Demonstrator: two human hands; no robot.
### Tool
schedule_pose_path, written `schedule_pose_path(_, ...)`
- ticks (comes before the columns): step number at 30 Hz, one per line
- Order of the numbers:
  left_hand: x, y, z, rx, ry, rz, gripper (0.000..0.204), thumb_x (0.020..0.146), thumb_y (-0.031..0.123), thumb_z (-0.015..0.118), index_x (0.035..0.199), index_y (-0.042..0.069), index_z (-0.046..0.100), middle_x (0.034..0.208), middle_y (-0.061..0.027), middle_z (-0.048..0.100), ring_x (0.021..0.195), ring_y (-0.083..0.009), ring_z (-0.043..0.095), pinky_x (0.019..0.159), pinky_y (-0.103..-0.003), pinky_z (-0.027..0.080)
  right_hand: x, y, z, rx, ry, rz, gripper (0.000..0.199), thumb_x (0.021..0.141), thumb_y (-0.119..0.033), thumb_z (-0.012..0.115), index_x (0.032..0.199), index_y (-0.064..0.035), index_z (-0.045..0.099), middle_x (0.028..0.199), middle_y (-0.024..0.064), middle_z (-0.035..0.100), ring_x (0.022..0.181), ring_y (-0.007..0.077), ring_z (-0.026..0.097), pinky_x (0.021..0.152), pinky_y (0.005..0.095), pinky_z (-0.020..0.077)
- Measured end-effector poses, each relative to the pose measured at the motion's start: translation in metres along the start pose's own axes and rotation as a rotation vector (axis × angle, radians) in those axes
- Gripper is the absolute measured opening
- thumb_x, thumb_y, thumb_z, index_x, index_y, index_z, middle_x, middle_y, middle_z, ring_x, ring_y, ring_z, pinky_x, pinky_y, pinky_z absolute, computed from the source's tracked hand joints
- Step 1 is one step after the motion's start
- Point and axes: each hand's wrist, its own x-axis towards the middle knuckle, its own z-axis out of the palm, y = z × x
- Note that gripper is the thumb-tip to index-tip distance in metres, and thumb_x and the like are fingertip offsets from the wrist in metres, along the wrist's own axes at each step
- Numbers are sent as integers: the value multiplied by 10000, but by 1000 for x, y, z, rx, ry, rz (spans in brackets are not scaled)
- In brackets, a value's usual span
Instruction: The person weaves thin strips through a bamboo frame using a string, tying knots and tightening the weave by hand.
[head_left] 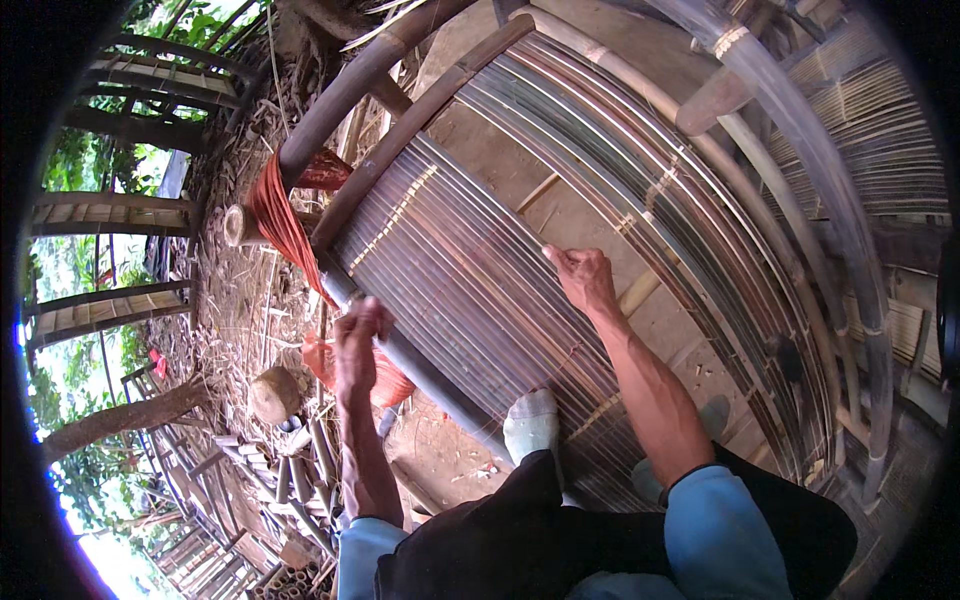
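A slatted bamboo panel (pixel 440 250) lies before me, its thin strips running lengthwise and tied across by a pale binding. My right hand (pixel 583 275) is closed in a pinch at the panel's right edge. Whatever its fingers hold is too small to make out. Out to the left, my left hand (pixel 362 325) is closed over the dark pole (pixel 410 360) that borders the panel. It is slightly blurred, and what it holds is hidden. My socked foot (pixel 531 425) rests on the panel's near part.
Orange cloth (pixel 280 220) wraps the frame's far left corner, with more orange cloth (pixel 392 380) below. Loose slats (pixel 640 190) and thick bamboo poles (pixel 830 190) stand to the right. A cut log (pixel 275 396) and piled bamboo pieces (pixel 300 480) lie on the littered ground at left.
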Motion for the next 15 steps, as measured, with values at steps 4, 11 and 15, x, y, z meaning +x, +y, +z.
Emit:
schedule_pose_path(4, 0, 48, 20, -479, 88, 204, 374, 1038, 281, 477, 790, 31, 605, 1043, -193, 676, 960, -238, 608, 922, -349, 446, 3, 8, -1, -27, 30, -22, 577, 949, -481, 583, 679, 22, 666, 654, 243, 616, 588, 416, 582, 632, 490, 455)
schedule_pose_path(11, 48, 59, -32, 32, 19, 243, 418, 1054, 266, 448, 674, 92, 443, 675, -69, 475, 615, -174, 466, 694, -300, 461, -1, 5, -7, 6, 23, -41, 516, 958, -440, 583, 732, 12, 689, 654, 229, 628, 608, 401, 614, 618, 475, 477)
schedule_pose_path(15, 98, 52, -83, -645, -143, 120, 390, 1057, 249, 454, 712, 69, 479, 564, -8, 387, 511, -131, 402, 612, -299, 466, 4, 3, 16, -24, 31, -112, 586, 964, -490, 544, 697, 17, 665, 658, 242, 626, 631, 418, 632, 620, 496, 490)
